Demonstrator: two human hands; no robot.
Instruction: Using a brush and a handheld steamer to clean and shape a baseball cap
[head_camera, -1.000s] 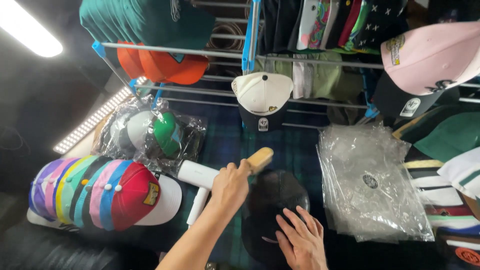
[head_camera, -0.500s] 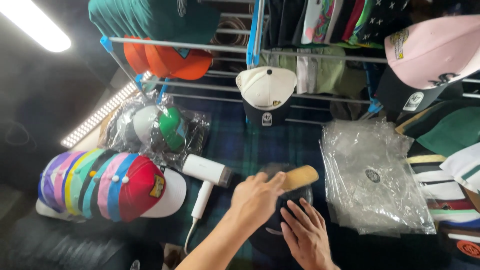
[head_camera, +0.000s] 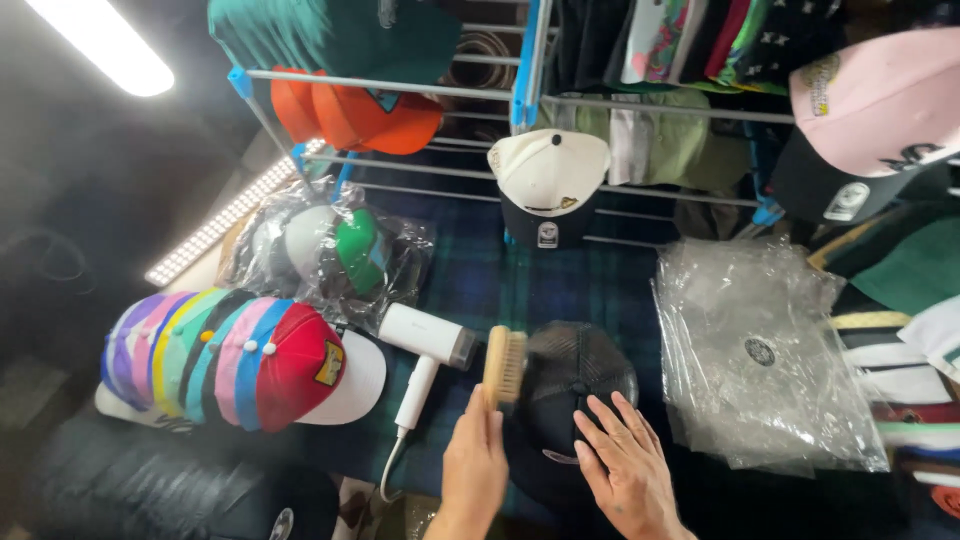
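Black cap lies flat under the spread, released right hand; left hand's grip clenches a wooden brush beside it.

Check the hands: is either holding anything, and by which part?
The left hand holds a wooden brush by its lower end. The right hand holds nothing; it lies flat on the black cap.

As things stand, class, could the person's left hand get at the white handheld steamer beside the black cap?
Probably yes: the left hand lies close beside the white handheld steamer with nothing between them, but it already grips a wooden brush.
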